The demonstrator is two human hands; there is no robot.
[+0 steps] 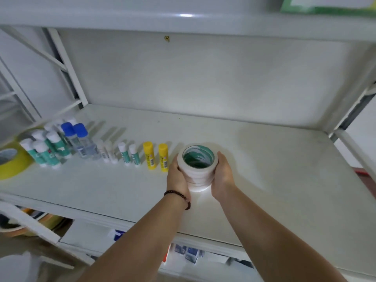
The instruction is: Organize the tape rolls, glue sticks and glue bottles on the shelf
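Observation:
A stack of several white tape rolls (197, 176) with green inner cores stands on the white shelf (274, 180). My left hand (177, 177) and my right hand (222, 176) clasp it from either side. Left of the stack two yellow glue sticks (155, 156) stand upright in a row with two green glue sticks (130, 154) and two white ones (106, 151). Further left are two clear glue bottles with blue caps (80, 140) and a cluster of green glue sticks (45, 149). A big yellow tape roll (12, 164) lies at the far left edge.
The shelf's back wall (203, 78) is white, with slanted white frame bars (67, 66) at the left. Another shelf board (183, 19) hangs overhead. Below the front edge are boxes and blue packets (189, 252). A red item (361, 171) shows at the right edge.

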